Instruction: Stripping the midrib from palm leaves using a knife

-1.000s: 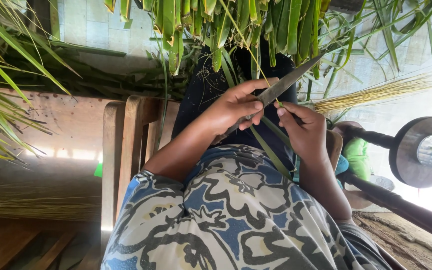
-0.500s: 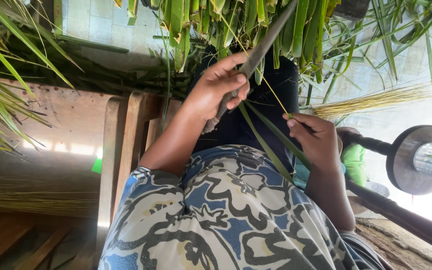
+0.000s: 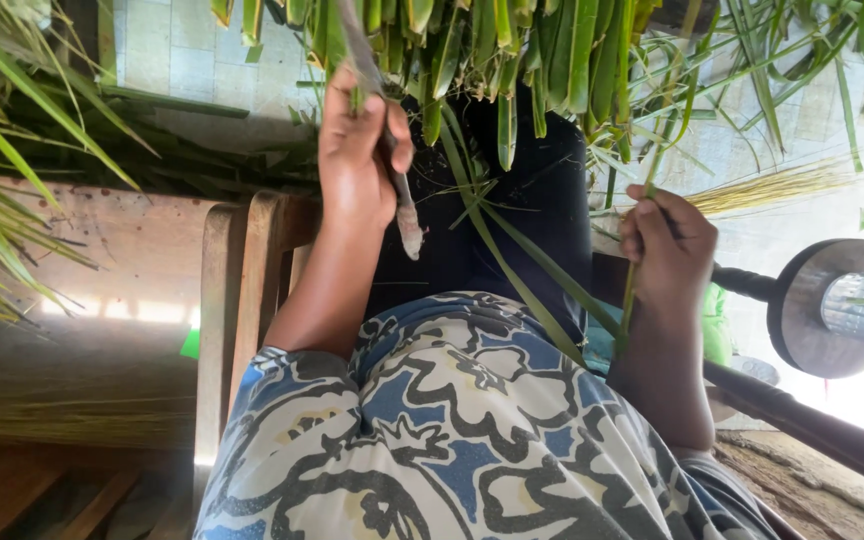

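Left hand is clenched on a knife, blade raised clear among the green leaves, while right hand pinches a thin leaf strip taut, apparently for stripping.

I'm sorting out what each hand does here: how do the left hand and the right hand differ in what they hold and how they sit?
The left hand is closed around a knife with a worn handle; the right hand pinches a thin green leaf strip. The left hand is raised higher, up among the hanging green leaves; the right hand sits lower and farther out to the side. Both are bare and closed on something, above the dark lap.
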